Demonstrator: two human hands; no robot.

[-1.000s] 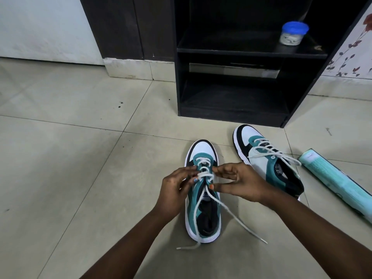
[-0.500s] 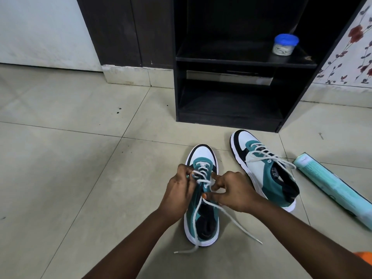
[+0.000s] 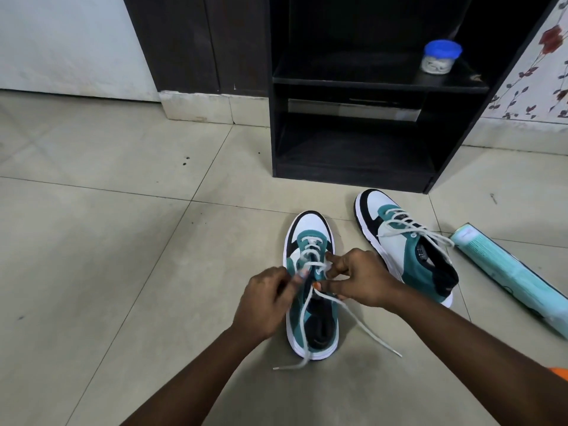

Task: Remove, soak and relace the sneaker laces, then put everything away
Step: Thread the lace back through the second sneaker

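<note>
A teal, white and black sneaker stands on the tiled floor in front of me, toe pointing away. Its white lace is threaded through the lower eyelets, and two loose ends trail past the heel. My left hand pinches the lace at the left side of the tongue. My right hand pinches the lace at the right side, fingers curled over the eyelets. A second matching sneaker lies to the right, fully laced.
A black open shelf unit stands just beyond the shoes, with a blue-lidded jar on its upper shelf. A pale teal box lies on the floor at the right. Bare tiles stretch to the left.
Both hands have shifted slightly along the lace near the middle eyelets. The camera view has tilted a little, so the shoes sit lower in the picture.
</note>
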